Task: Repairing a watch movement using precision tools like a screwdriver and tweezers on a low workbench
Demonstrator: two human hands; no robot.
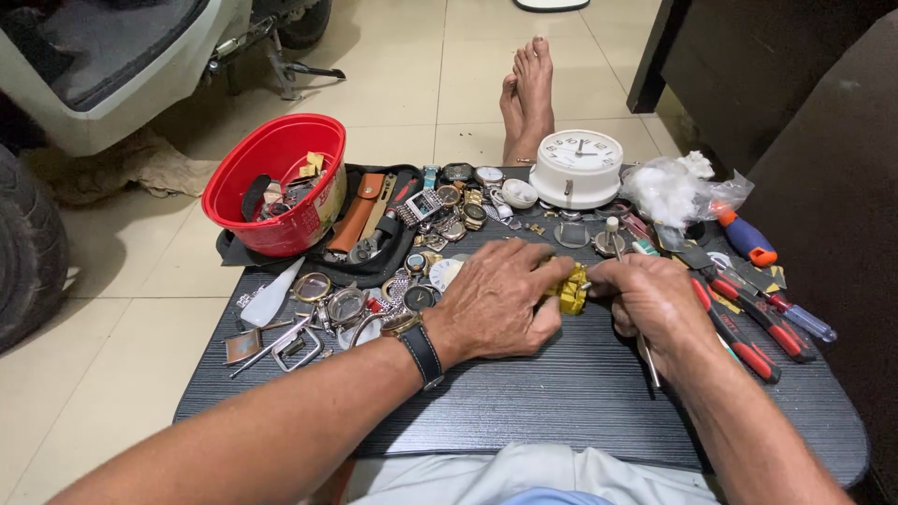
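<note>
Bare dark tabletop (561, 402) near the body — beyond, watch parts (412, 271), red bucket (276, 182), white clock (577, 168), screwdrivers (758, 318).

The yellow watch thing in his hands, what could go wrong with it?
The thin tool in the right hand could slip off the yellow piece and poke the left hand pinching it. Small bits could drop into the watch parts crowding the table and be hard to find.
</note>
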